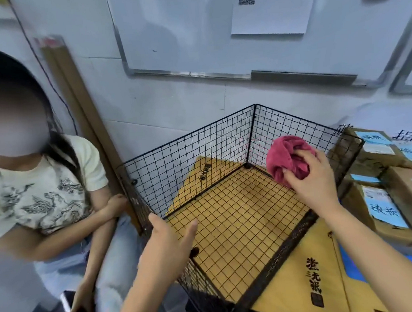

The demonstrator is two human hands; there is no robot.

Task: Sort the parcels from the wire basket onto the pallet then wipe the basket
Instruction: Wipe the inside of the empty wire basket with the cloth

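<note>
Wire basket (188,161): black mesh, centre frame, on yellow board (301,265). Red cloth (285,160): bunched against the basket's right wall, right hand (310,178) fingers (305,152) curled round it. Left hand (166,240): fingers straight, thumb apart, at lower-left rim. Labelled cardboard parcels (378,150): right edge.

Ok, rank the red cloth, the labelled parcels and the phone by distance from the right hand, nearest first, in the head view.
1. Red cloth: gripped by the right hand.
2. Labelled parcels: stacked just right of the wire basket.
3. Phone: far lower left, past the basket's left side.
</note>
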